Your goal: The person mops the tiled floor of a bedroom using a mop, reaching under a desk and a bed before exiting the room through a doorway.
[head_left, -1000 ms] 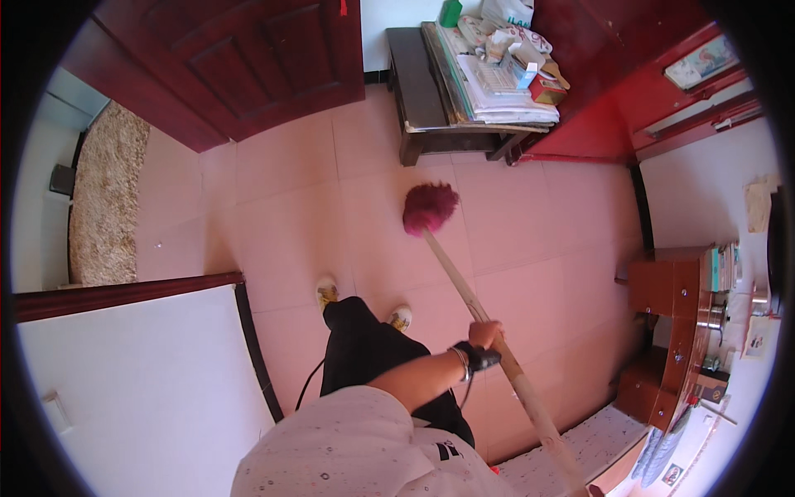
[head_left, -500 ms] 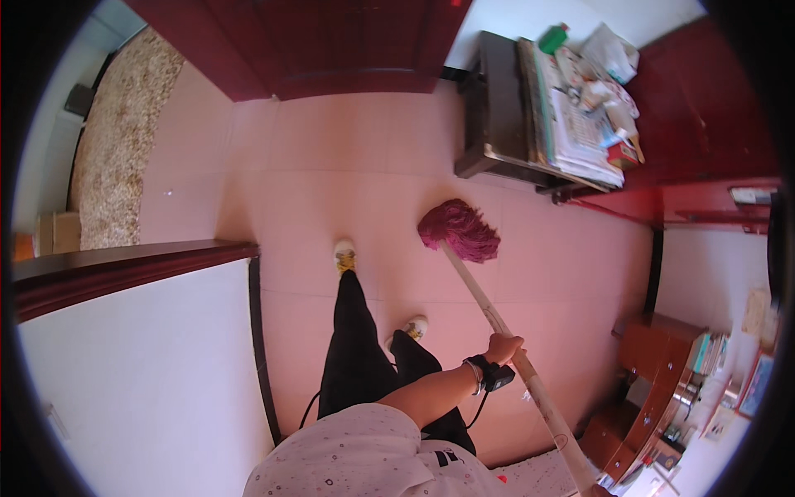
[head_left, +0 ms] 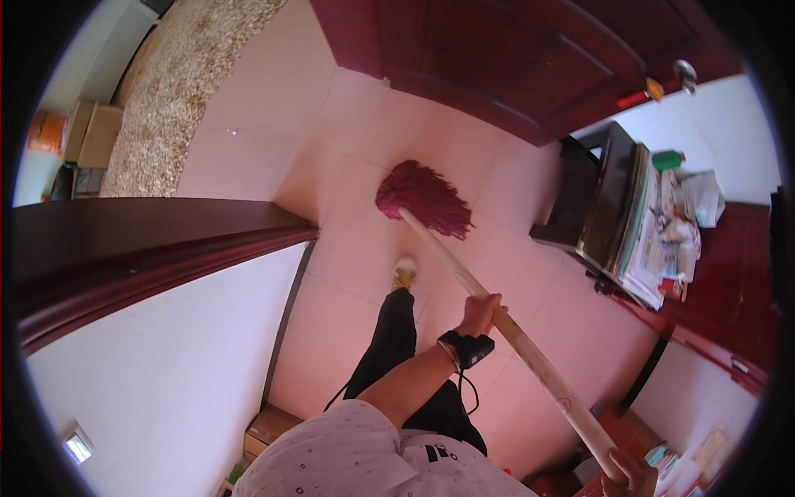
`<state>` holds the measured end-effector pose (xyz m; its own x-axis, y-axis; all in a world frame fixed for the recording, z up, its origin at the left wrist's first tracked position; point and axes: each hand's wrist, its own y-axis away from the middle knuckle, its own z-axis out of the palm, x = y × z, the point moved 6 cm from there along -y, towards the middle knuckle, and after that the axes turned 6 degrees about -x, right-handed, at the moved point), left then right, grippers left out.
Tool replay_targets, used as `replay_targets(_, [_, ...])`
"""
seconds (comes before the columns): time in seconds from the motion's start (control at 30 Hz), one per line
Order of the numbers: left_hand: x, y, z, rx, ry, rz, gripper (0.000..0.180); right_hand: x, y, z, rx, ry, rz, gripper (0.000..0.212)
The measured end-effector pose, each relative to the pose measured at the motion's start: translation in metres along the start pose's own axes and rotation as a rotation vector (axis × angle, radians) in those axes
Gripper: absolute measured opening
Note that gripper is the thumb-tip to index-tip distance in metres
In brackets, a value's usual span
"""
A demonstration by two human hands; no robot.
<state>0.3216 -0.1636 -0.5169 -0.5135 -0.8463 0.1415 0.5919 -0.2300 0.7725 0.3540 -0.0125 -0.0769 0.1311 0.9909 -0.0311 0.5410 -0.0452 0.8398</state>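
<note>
Mopping, step in hand: a person draws a mop across the pink tiled floor [head_left: 348, 298], seen from above.
Mop head [head_left: 424, 197]: dark red strings, spread flat on the tiles; taken as the landmark for all places below.
Handle [head_left: 513, 335]: pale wooden pole, running from the mop head down and to the right toward the lower edge of the view.
Left hand [head_left: 480, 313]: fingers wrapped fully around the handle, part-way down from the mop head; a black band sits on the wrist.
Right hand [head_left: 633, 474]: at the top end of the pole, far from the mop head; it appears closed around it, though only part of the hand shows.
Foot [head_left: 404, 273]: one yellow-and-white shoe just below the mop head, close to the strings.
Door [head_left: 505, 58]: dark red wood, above the mop head and near it.
Rug [head_left: 178, 87]: shaggy and beige, well left of and above the mop head.
Low cabinet [head_left: 600, 203]: black, to the right of the mop head, stacked with papers.
Technique: judged from this pose, keep the strings flat, steer with the lower hand, press from the upper one, and stop short of the door and the shoe.
</note>
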Motion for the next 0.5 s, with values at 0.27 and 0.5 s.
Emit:
replay_targets(0.27, [0.147,-0.017,-0.082,0.198,0.127,0.23,0.014,-0.113,-0.092,-0.037,0.115,0.219,-0.43,0.041])
replay_targets(0.5, [0.25,-0.012,-0.184,0.293,-0.041,0.392,0.014,-0.208,-0.154,-0.009,0.093,0.375,-0.63,0.042])
